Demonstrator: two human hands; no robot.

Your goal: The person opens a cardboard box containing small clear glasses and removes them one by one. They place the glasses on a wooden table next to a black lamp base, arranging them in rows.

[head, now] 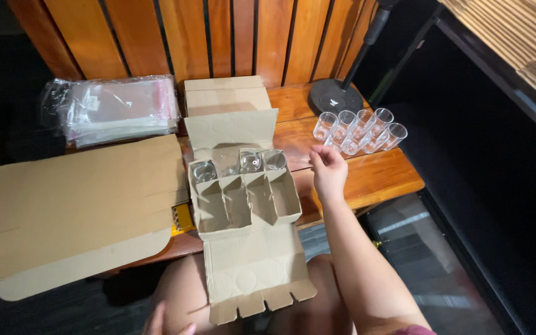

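Glasses (360, 130) just beyond right hand (328, 172) fingertips, apart, ungrasped.

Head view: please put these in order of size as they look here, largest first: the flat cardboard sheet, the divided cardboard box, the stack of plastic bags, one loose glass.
1. flat cardboard sheet
2. divided cardboard box
3. stack of plastic bags, though farther from the camera
4. one loose glass

Single view, head-worn camera, looking steeply down and forward over wearer's lap onto wooden table (379, 177). Close range: divided cardboard box (243, 192) sits centre frame, slatted wood wall (231, 37) across top, dark floor at right. No second view to compare.
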